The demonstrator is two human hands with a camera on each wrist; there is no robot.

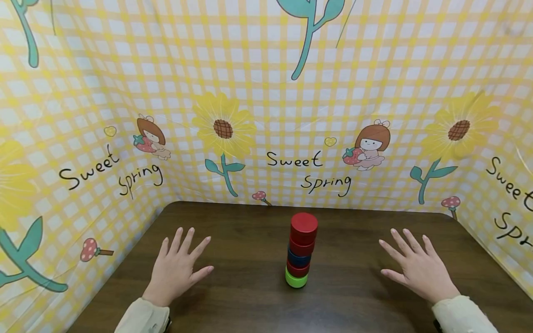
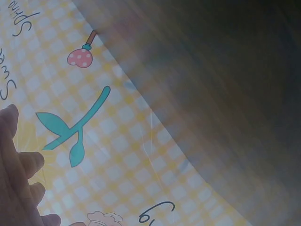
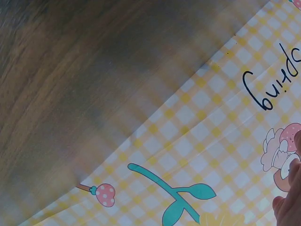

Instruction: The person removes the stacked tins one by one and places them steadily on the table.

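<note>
On the dark wooden table (image 1: 233, 296) stands an upright stack of several round pieces, seen in the head view. A bright green piece (image 1: 296, 279) forms its base. Above that come a red piece (image 1: 298, 269), a dark blue piece (image 1: 299, 255), and more red up to a wide red top piece (image 1: 303, 229). My left hand (image 1: 176, 267), fingers spread and holding nothing, is to the left of the stack. To the right, my right hand (image 1: 420, 268) is likewise spread and holds nothing. Both hands are apart from the stack; neither wrist view shows it.
A yellow checked cloth (image 1: 266, 101) with printed sunflowers, figures and lettering rises behind the table and along both sides. The table's far edge (image 1: 354, 210) meets this cloth. Light sleeves (image 1: 464, 314) cover both wrists.
</note>
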